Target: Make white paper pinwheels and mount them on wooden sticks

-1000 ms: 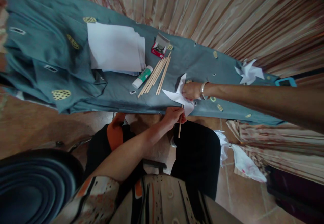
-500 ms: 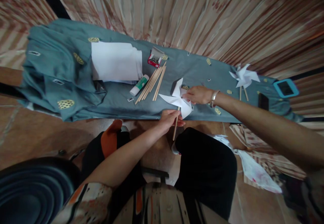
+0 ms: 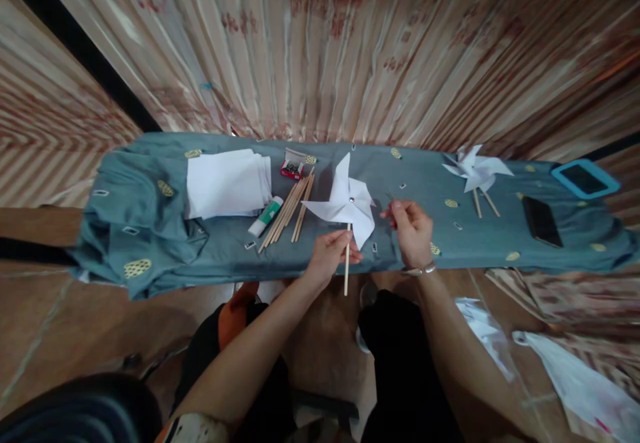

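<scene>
My left hand is closed round the wooden stick of a white paper pinwheel. The pinwheel faces up over the front of the cloth, with a round metal pin head at its centre and its blades curled. To the right of the blades, and apart from them, my right hand has its fingers bent with thumb and forefinger close together; whatever they may pinch is too small to make out. Left of the pinwheel lie several loose wooden sticks, a glue stick and a small red box of pins.
A stack of white paper lies at the left on the green tablecloth. Finished-looking pinwheels, a black phone and a blue-framed device lie at the right. A curtain hangs behind; a white plastic bag is on the floor.
My right hand has come away from the pinwheel's blades to the right. The pinwheel's centre now shows, with the left hand still on its stick. The view has tilted upward.
</scene>
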`<state>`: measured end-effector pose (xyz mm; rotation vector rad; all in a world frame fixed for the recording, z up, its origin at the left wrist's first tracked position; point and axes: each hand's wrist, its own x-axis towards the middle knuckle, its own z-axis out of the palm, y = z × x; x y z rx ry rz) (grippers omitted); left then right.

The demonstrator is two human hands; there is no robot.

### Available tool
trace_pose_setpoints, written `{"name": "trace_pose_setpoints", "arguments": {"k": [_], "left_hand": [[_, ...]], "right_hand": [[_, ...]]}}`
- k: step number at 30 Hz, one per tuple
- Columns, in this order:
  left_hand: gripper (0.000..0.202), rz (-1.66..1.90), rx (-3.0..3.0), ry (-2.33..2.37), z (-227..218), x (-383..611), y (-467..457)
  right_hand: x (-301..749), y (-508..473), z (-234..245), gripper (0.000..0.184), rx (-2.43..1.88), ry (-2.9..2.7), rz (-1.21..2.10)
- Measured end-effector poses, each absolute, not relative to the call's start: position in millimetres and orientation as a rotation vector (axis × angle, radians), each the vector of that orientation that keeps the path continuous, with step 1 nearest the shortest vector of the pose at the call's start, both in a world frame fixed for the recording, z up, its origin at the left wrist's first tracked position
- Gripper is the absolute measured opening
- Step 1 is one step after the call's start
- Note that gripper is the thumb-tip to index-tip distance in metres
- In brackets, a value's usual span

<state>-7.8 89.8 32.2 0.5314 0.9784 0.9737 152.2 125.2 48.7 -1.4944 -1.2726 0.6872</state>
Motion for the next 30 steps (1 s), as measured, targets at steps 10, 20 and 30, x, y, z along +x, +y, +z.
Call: {"name": "trace_pose_setpoints", "arguments": {"k": [10,20,30], "left_hand": [[0.036,0.990,0.759,0.935,34.5,-0.5,104.8],[0.039,0.903,0.683,0.940,26.3,15.8,104.4],[0.042,0.851,0.599,0.956,27.6,15.7,102.2]], "right_hand": [[134.1,124.5,52.0,0.038,-1.144,-0.876,1.463],[141.8,125.6,50.2,0.034,-1.203,-0.883,1.393],[156.4,133.9,58.2,0.043,-1.139,-0.844,1.322]]}}
